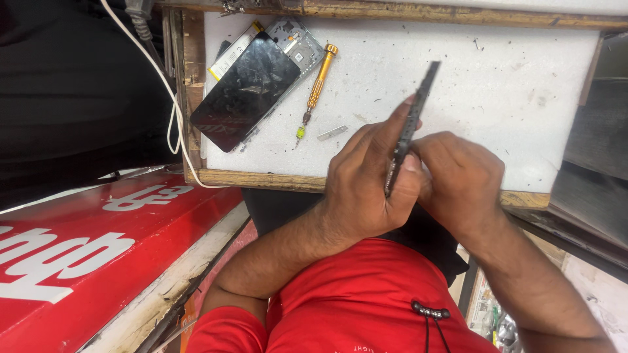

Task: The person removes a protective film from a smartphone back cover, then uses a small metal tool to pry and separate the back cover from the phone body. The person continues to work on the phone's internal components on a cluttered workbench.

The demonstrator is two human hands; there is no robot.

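A thin, dark phone frame point(411, 124) is held edge-on above the near edge of the tabletop point(458, 72), so that only its narrow side is seen: a long, flat, blackish strip, tilted with its upper end pointing away and to the right, and with small holes or notches along the visible edge. The lower part of the strip is hidden between the two hands.

The frame is gripped by the left hand point(366, 180), whose fingers are wrapped round one face while the forefinger is stretched up along the side. The right hand point(461, 176) is pressed against the other face, its fingers curled in at the lower end of the frame; whether anything small is pinched in it cannot be told.

On the white, speckled tabletop, well apart from the hands, a dismantled phone with a black screen point(252, 88) is laid over a silver-grey housing. Just beside it a gold-handled screwdriver point(315, 91) is lying, and a small grey metal sliver point(332, 133) is seen near its tip. A white cable point(171, 108) is draped over the left edge.
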